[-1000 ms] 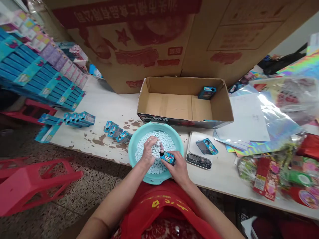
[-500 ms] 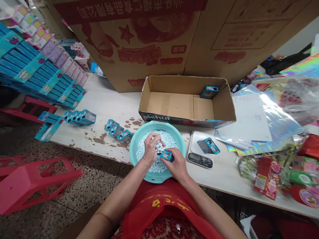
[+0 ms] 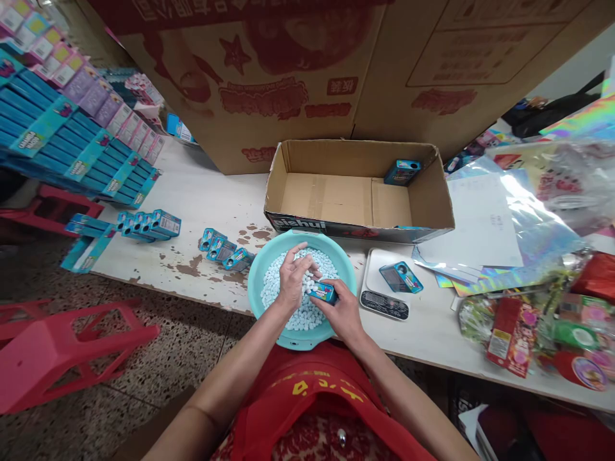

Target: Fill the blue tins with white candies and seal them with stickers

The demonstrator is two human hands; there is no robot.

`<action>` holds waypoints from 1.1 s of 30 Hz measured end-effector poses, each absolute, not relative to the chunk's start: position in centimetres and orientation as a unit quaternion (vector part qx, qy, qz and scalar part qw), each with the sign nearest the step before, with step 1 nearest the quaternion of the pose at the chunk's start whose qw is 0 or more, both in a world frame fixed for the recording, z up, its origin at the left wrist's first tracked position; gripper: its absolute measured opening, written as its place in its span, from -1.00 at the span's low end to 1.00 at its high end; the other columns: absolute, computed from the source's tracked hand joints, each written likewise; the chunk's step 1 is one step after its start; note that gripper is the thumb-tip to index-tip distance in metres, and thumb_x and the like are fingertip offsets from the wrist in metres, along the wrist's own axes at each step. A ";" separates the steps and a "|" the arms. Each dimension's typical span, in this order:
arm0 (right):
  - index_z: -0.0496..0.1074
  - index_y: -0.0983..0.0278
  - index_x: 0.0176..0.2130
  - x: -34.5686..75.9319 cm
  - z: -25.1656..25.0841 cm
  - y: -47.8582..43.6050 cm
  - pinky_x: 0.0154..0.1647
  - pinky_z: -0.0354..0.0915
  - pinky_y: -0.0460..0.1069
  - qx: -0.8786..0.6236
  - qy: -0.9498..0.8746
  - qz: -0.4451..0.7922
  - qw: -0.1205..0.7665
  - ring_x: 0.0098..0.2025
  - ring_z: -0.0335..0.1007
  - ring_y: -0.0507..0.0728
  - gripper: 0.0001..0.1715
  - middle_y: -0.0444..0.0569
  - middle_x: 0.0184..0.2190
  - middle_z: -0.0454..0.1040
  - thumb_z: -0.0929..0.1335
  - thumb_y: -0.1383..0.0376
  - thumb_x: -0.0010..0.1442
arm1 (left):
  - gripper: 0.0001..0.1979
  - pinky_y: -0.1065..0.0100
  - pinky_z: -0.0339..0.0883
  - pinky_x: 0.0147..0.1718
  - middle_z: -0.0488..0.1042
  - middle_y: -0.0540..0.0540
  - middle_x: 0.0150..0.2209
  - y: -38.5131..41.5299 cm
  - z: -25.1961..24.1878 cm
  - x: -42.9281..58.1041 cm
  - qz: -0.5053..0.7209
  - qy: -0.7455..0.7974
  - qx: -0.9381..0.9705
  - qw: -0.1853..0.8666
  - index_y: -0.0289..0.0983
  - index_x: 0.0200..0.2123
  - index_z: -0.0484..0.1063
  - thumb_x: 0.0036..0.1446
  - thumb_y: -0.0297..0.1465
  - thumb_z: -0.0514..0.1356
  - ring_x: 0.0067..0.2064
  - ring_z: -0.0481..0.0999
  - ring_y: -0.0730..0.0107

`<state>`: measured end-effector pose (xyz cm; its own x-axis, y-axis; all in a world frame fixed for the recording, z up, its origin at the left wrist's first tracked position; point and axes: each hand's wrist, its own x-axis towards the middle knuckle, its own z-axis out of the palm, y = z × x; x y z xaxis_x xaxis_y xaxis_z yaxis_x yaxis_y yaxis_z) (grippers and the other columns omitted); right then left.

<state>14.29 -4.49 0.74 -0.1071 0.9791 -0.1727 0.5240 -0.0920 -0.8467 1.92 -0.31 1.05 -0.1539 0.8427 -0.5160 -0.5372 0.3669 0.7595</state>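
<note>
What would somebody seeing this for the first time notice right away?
Probably the turquoise basin of pale pellets at the table's near edge; above it, the left hand cups some pellets and the right hand holds a small blue box. A large printed carton towers at the back, and a red stool stands on the floor at lower left.

At the near edge of the desk (image 3: 216,195), a basin (image 3: 256,282) holds pellets (image 3: 329,266); three packets (image 3: 221,248) lie to its left, a scale (image 3: 384,305) bearing one packet (image 3: 401,277) to its right, a carton (image 3: 341,195) behind it.
</note>
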 end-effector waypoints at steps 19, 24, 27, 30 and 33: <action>0.43 0.20 -0.18 14.3 1.3 -5.2 -0.12 0.31 0.06 -0.626 -0.554 0.458 0.303 -0.17 0.42 0.17 -0.64 -0.05 -0.25 0.49 0.46 0.18 -0.01 | -0.71 0.44 0.23 -0.51 0.32 0.10 -0.61 -0.9 1.9 2.3 0.556 0.552 0.179 0.594 -0.26 -0.19 0.35 0.05 -0.24 0.22 -0.59 0.34 0.52; 0.42 0.20 -0.20 14.1 1.4 -5.1 -0.11 0.31 0.06 -0.620 -0.547 0.463 0.318 -0.17 0.42 0.16 -0.67 -0.06 -0.25 0.49 0.46 0.20 0.00 | -0.74 0.43 0.24 -0.51 0.32 0.10 -0.65 -1.2 2.0 2.4 0.549 0.543 0.181 0.610 -0.25 -0.19 0.35 0.09 -0.23 0.18 -0.61 0.37 0.49; 0.43 0.19 -0.20 14.0 1.8 -5.0 -0.10 0.31 0.06 -0.617 -0.544 0.466 0.327 -0.16 0.43 0.16 -0.68 -0.06 -0.25 0.49 0.46 0.21 0.00 | -0.76 0.39 0.32 -0.45 0.33 0.10 -0.64 -1.5 2.8 2.7 0.540 0.542 0.172 0.620 -0.25 -0.20 0.36 0.11 -0.24 0.16 -0.61 0.38 0.50; 0.43 0.18 -0.18 14.2 2.4 -5.2 -0.09 0.31 0.05 -0.605 -0.545 0.468 0.344 -0.14 0.43 0.16 -0.66 -0.06 -0.23 0.49 0.47 0.22 0.00 | -0.78 0.36 0.36 -0.42 0.32 0.09 -0.61 -1.6 4.3 2.6 0.565 0.526 0.167 0.614 -0.25 -0.22 0.36 0.12 -0.25 0.16 -0.60 0.37 0.51; 0.44 0.18 -0.17 14.8 2.5 -5.5 -0.06 0.31 0.06 -0.591 -0.547 0.470 0.362 -0.11 0.42 0.16 -0.62 -0.06 -0.20 0.50 0.49 0.21 -0.02 | -0.76 0.33 0.38 -0.39 0.35 0.04 -0.53 -1.3 4.4 1.5 0.600 0.521 0.181 0.580 -0.23 -0.19 0.33 0.17 -0.20 0.10 -0.52 0.42 0.46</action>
<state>14.81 -5.45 2.51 -0.0406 0.9864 -0.1593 0.3064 -0.1395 -0.9416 1.48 -1.29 4.40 -0.2631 0.8837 -0.3871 -0.5074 0.2145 0.8346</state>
